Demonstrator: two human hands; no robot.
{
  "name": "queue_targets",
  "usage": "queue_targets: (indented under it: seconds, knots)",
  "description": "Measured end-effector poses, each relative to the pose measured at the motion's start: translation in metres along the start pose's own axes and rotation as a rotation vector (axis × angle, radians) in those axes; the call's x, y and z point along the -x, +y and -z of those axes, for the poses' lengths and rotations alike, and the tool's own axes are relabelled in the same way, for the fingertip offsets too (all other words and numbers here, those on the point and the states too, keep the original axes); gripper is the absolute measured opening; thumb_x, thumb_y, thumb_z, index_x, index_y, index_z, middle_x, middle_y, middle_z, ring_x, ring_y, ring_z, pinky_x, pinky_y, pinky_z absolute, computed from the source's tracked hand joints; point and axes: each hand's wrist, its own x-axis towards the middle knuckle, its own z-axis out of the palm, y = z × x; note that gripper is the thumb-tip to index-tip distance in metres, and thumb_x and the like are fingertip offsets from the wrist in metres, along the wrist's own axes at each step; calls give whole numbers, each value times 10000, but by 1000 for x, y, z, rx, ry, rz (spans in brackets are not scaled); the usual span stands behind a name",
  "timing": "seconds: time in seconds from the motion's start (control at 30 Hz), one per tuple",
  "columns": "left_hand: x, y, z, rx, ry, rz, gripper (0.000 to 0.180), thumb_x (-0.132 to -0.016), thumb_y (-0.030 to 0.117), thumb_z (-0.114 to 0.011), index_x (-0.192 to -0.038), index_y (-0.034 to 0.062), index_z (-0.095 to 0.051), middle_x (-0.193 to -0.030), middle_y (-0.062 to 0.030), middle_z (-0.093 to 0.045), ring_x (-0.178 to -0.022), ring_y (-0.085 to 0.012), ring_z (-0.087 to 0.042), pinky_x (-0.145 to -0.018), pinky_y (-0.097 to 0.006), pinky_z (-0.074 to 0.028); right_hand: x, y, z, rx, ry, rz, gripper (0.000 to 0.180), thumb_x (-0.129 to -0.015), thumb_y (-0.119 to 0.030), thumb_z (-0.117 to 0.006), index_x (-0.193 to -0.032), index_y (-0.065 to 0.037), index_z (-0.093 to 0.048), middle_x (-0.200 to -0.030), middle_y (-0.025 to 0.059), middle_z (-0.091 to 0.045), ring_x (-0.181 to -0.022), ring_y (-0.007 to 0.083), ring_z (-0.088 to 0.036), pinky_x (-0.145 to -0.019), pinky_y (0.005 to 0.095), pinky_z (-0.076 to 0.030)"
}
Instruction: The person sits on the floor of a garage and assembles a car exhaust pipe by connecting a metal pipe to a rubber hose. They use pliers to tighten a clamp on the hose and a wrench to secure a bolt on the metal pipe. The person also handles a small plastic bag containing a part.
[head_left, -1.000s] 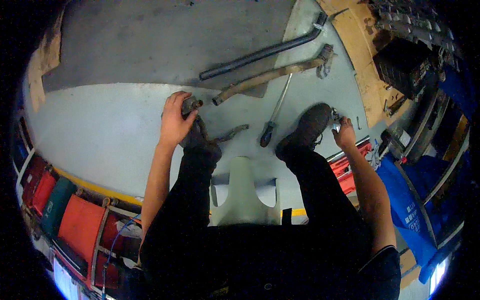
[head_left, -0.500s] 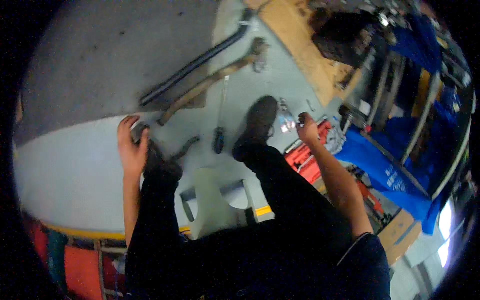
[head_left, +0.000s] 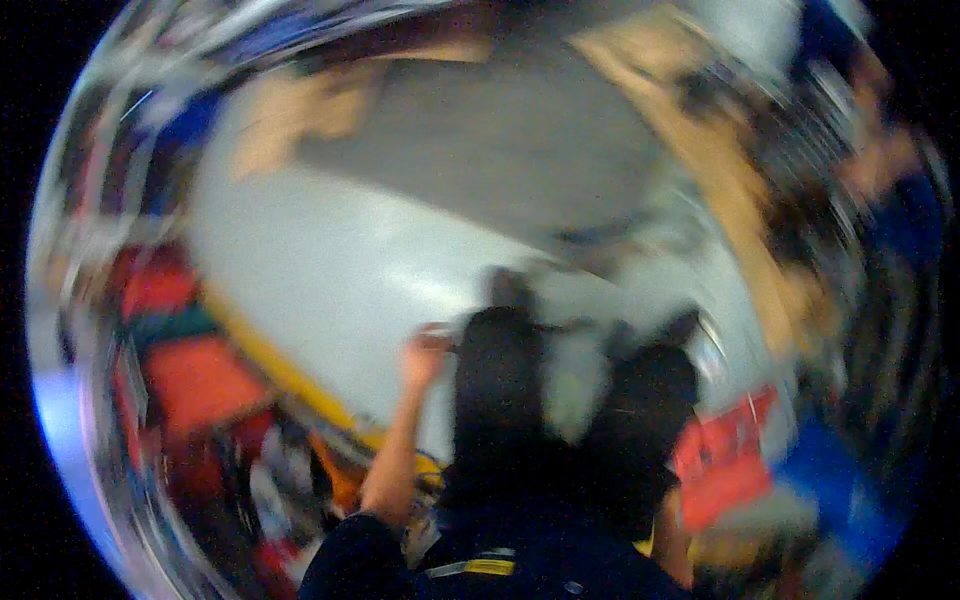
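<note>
Motion smears the whole head view. My left hand (head_left: pixel 428 348) is beside my left knee, above the pale floor (head_left: pixel 330 260). Its fingers look curled, but the blur hides them and anything they may hold. My right forearm (head_left: pixel 673 535) reaches down close by my right thigh, next to an open red tool case (head_left: pixel 725 465). The fingers of that hand are hidden or lost in the blur. Ahead of my dark shoe (head_left: pixel 510 288), long tools (head_left: pixel 600 250) lie blurred along the edge of a dark grey mat (head_left: pixel 490 140).
Cardboard (head_left: pixel 725 200) runs along the right, with cluttered metal parts beyond it. A blue sheet (head_left: pixel 825 470) lies past the red case. To the left, a yellow strip (head_left: pixel 280 360) edges the floor beside red containers (head_left: pixel 200 380) and other clutter.
The view has swung round, bringing more of the left side in. My left hand has left the shoe and come back beside the knee. My right hand has drawn back from ahead of the case toward my thigh.
</note>
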Motion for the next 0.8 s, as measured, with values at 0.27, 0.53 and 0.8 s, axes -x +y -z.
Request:
queue_targets:
  seconds: [0.27,0.53,0.8]
  knots:
    - [184,-3,53,-46,313,-143,241,-967,194,-697,-1161,52,-712,-802,-118,-731,-773,-230,-718,-734,-386,-557,-141,-362,102,-124,124,603,397,-913,-372,-686,-1173,-73,-682,-1137,184,-713,-1030,357,-677,-891,498,-536]
    - [280,-84,144,254,736,-102,265,-968,199,-706,-1190,53,-707,-810,-70,-725,-745,-153,-686,-707,-334,-542,-38,-552,103,-79,48,913,358,-924,-379,-673,-1112,-75,-697,-1089,179,-719,-987,348,-683,-857,503,-538]
    - [329,-71,281,149,1102,-220,301,-972,217,-715,-1219,45,-701,-1038,-113,-762,-987,-228,-726,-894,-382,-569,52,-622,76,32,-37,1014,334,-934,-386,-660,-1050,-78,-713,-1040,174,-725,-943,339,-689,-824,508,-539]
